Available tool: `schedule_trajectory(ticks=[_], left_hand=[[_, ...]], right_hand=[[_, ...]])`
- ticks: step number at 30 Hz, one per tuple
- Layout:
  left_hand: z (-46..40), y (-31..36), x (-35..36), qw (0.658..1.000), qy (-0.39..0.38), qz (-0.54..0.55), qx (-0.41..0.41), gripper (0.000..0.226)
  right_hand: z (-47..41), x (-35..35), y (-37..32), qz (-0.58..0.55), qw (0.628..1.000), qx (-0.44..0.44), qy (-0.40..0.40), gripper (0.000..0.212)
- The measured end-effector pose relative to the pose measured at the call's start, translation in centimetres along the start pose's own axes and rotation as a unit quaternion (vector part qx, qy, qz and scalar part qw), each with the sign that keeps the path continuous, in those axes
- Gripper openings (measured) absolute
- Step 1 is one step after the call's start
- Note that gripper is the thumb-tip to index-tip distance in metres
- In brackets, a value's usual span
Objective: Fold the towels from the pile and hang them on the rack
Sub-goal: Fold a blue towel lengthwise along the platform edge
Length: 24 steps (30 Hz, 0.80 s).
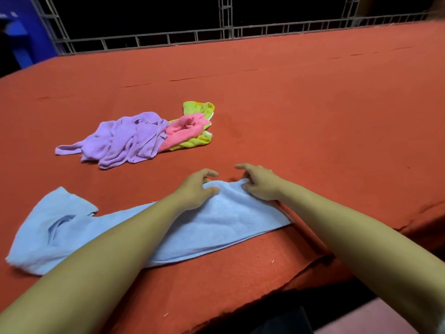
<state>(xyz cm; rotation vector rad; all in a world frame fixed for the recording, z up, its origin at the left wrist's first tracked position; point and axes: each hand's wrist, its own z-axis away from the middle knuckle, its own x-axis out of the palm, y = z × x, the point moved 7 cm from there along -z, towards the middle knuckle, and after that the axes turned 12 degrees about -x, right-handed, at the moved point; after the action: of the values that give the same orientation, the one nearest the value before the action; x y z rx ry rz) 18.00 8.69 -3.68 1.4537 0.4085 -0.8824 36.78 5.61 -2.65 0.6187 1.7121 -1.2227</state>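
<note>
A pale blue towel (212, 220) lies stretched flat along the near edge of a red-covered table (313, 112). The left hand (197, 189) and right hand (260, 183) both pinch its far edge with curled fingers. Farther in sits a crumpled pile: one purple towel (125, 139), one pink towel (184, 130), one yellow-green towel (198, 108).

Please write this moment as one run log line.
left hand: grips blue towel far edge | right hand: pinches same edge | pile: purple, pink, yellow, unfolded | rack: not identifiable
</note>
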Motion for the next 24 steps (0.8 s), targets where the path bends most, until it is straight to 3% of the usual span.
schedule_trajectory(ticks=[4,9,13,19,24], left_hand=[[0.1,-0.2,0.1,0.999,-0.021,0.03,0.004,0.037],[0.7,1.5,-0.2,0.996,-0.02,0.08,0.02,0.032],[1.3,2.5,-0.4,0.996,-0.024,0.087,0.029,0.035],[1.8,3.3,-1.3,0.994,-0.013,0.092,0.049,0.039],[2.0,4.3,-1.3,0.994,-0.023,0.09,0.063,0.036]], right_hand=[[1.2,-1.7,0.6,-0.17,0.981,0.024,0.089,0.056],[2.7,-2.4,0.6,-0.344,0.923,0.057,0.164,0.049],[3.6,-3.0,0.2,-0.343,0.92,0.049,0.184,0.049],[4.2,-1.9,0.4,-0.481,0.862,0.113,0.112,0.063],[4.6,-4.1,0.8,-0.454,0.87,0.067,0.182,0.049]])
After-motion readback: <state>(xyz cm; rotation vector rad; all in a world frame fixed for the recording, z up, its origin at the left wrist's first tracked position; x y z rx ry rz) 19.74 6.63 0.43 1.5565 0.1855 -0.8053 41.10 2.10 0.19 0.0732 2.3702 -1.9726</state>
